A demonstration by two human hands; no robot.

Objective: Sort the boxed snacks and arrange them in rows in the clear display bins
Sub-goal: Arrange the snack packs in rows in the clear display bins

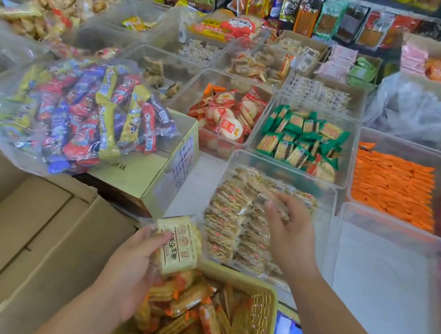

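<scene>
left hand (130,270): at the near edge of the counter; thumb and fingers curled round a pale yellow printed snack packet (179,245), held upright above the far-left corner of the basket

right hand (289,232): over the near clear bin; fingertips pinching a clear-wrapped cracker packet (275,202) just above the rows; detail blurred

yellow slotted plastic basket (262,307): near edge, filled with loose orange-trimmed wafer packets (194,312)

clear plastic display bin (284,165): just beyond the basket; tan cracker packets (226,223) stand in rows along its left and middle

clear bin of green-wrapped biscuits (301,143): directly behind the first bin, contents jumbled

clear bin of red-and-white rice crackers (226,117): left of the green one, touching it

clear bin of orange sachets (393,186): towards the right edge, sachets laid in neat layers

clear bag of mixed blue, red and yellow bars (80,114): resting on a closed cardboard carton (142,173) at the left

open brown cardboard box (23,225): near-left corner
</scene>
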